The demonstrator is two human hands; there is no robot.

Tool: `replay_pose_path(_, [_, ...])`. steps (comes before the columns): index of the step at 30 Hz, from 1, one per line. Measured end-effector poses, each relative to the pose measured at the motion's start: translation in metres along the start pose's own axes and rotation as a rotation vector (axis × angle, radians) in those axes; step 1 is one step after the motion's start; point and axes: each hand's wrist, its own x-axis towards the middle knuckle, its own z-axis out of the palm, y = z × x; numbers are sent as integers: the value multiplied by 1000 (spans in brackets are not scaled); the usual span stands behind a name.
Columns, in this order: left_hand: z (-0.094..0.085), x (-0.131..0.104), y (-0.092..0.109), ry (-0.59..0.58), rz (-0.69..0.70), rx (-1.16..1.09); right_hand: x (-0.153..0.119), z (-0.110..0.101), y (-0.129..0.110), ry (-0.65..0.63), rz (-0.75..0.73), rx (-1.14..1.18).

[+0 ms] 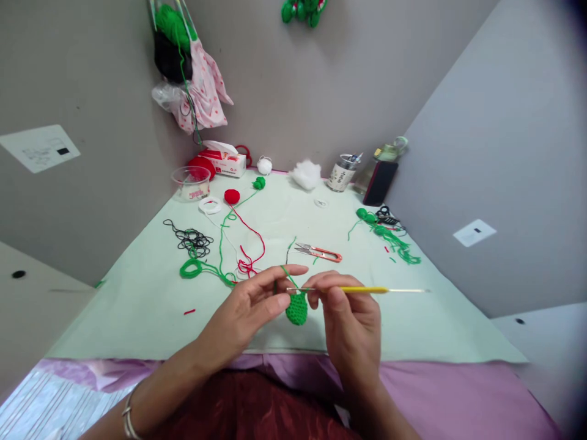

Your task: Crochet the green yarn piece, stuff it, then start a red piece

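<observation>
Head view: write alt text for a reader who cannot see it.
A person's right hand holds a yellow-handled crochet hook across the top of a small green crocheted piece, with the left hand at the piece's side. Behind them on the pale green table lie orange-handled snips, a tangle of black cord and a red yarn ball.

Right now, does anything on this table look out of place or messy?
The black cord at the left lies tangled, unlike the neatly wound small red ball, and a stray red snippet sits alone nearer the front. Nothing looks spilled.
</observation>
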Motion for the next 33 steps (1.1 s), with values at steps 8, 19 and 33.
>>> replay_pose_path(8, [-1,0,3,19,20,4,6,3,-7,-56,65,144])
replay_pose_path(19, [1,-2,4,54,75,153,-1,-4,-10,-145,-133,-49])
replay_pose_path(33, [5,-1,6,198,225,394,-5,-10,-17,-312,-508,-531])
